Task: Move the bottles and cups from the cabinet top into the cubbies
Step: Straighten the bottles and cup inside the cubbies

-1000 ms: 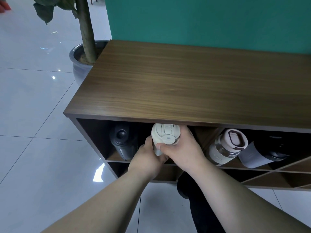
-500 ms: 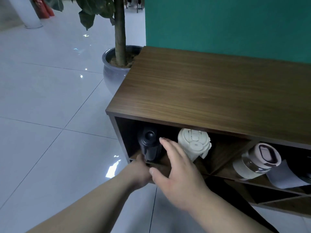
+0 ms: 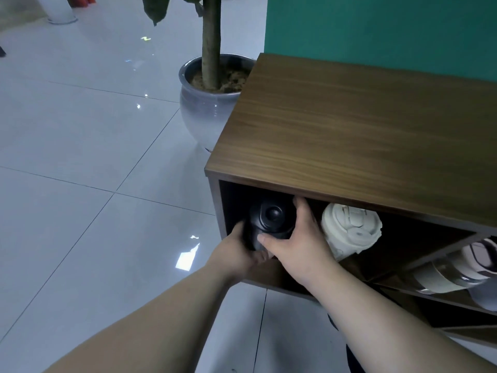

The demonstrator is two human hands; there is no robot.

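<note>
A black bottle (image 3: 270, 219) lies on its side in the leftmost cubby of the wooden cabinet (image 3: 349, 135), cap facing me. My left hand (image 3: 243, 251) cups it from below and the left. My right hand (image 3: 298, 243) wraps its right side, thumb across the front. Just right of it lies a cream cup (image 3: 349, 232) with a flip lid, touched by neither hand. Farther right, in another cubby, rests a clear bottle with a pink lid (image 3: 457, 267). No bottles or cups stand on the visible cabinet top.
A grey pot (image 3: 204, 109) holding a tree trunk stands on the floor against the cabinet's left end. Glossy white floor tiles (image 3: 80, 184) spread to the left. A teal wall (image 3: 376, 30) rises behind the cabinet. Diagonal dividers split the cubbies.
Both hands let go of the cream cup, now resting in the cubby, and moved left onto the black bottle. My view has swung left.
</note>
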